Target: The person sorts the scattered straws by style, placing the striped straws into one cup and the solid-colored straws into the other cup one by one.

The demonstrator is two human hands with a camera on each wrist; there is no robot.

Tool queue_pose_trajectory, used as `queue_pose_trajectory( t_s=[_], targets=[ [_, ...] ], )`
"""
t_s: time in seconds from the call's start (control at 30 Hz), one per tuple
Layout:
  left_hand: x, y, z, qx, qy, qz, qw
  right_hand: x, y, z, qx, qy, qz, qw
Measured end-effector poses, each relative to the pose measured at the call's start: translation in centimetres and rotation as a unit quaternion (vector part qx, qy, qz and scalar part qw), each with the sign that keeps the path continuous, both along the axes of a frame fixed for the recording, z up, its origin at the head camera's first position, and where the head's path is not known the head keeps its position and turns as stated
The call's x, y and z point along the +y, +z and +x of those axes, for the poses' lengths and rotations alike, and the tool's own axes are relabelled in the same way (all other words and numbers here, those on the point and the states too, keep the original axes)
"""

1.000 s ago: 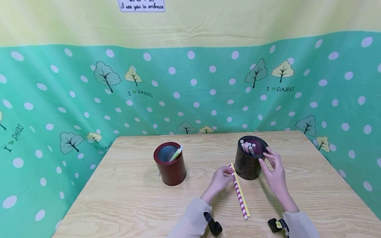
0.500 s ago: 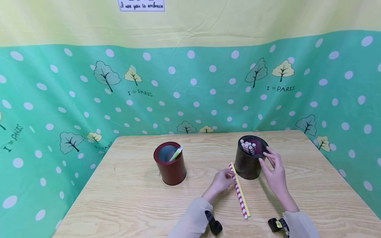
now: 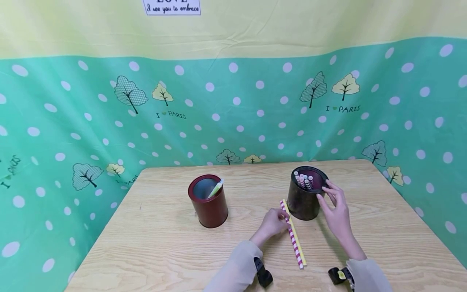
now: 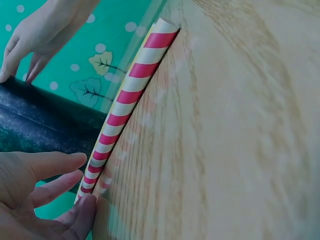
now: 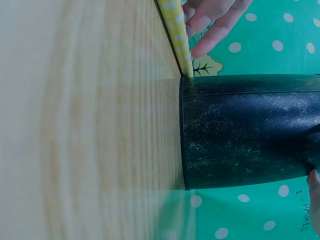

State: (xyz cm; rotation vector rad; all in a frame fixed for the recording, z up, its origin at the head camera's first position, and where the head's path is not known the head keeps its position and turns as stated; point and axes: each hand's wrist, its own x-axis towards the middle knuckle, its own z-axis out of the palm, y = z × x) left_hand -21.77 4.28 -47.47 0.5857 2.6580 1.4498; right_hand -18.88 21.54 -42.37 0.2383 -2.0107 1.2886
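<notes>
Two paper straws lie side by side on the wooden table: a red-and-white striped straw (image 3: 295, 245) and a yellow straw (image 3: 300, 248) with pale dots. My left hand (image 3: 273, 222) reaches over their far ends, fingers loosely bent and thumb spread apart; in the left wrist view its fingertips (image 4: 86, 202) touch the striped straw. A dark round can (image 3: 304, 202) stands just beyond, holding several straws (image 3: 306, 183) with patterned sides. My right hand (image 3: 338, 213) holds this can at its right rim, thumb on the outside wall.
To the left stands a dark red can (image 3: 213, 209) with a slim green-and-white item (image 3: 216, 189) leaning in it. A green dotted cloth (image 3: 233, 121) hangs behind and beside the table (image 3: 157, 247).
My left hand has slid slightly back along the straws, towards the body. The straws, both cans and my right hand keep their places.
</notes>
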Motion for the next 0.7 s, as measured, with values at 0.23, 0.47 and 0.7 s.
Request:
queue_pose_trajectory(
  t_s=[0.23,0.47,0.7],
  targets=[
    [0.12,-0.37,-0.02,-0.002,0.016,-0.021,0.9996,0.06,-0.13,-0.11,-0.006,-0.003,0.000,1.0000],
    [0.25,-0.59,-0.13,-0.011,0.025,-0.018,0.9995,0.03,-0.13,-0.16,-0.004,-0.001,0.000,1.0000],
    [0.24,-0.77,-0.31,-0.008,0.021,-0.025,0.9994,-0.01,-0.09,-0.10,-0.010,-0.006,-0.001,0.9999]
  ],
)
